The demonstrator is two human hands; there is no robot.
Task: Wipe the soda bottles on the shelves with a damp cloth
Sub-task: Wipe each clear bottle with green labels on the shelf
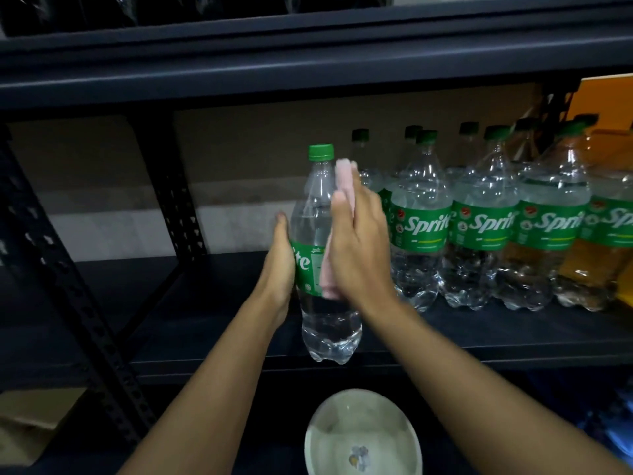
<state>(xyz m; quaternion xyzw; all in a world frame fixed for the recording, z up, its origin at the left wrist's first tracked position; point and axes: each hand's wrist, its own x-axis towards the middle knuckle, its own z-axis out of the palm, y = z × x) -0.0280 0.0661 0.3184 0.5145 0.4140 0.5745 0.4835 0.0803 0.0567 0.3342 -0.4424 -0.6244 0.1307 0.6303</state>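
Observation:
A clear Sprite bottle point(317, 214) with a green cap and green label is held in front of the dark shelf point(171, 303), its base near the shelf's front edge. My left hand point(279, 265) grips its left side at the label. My right hand point(359, 241) presses a folded pink cloth point(344, 181) flat against the bottle's right side, from the shoulder down to the label. The cloth's lower end point(327, 279) shows under my palm.
A row of several Sprite bottles point(421, 221) stands on the shelf to the right, some in a second row behind. An orange box point(606, 97) sits at the far right. A white bowl of water point(363, 437) lies below. A cardboard box point(30, 423) is at lower left.

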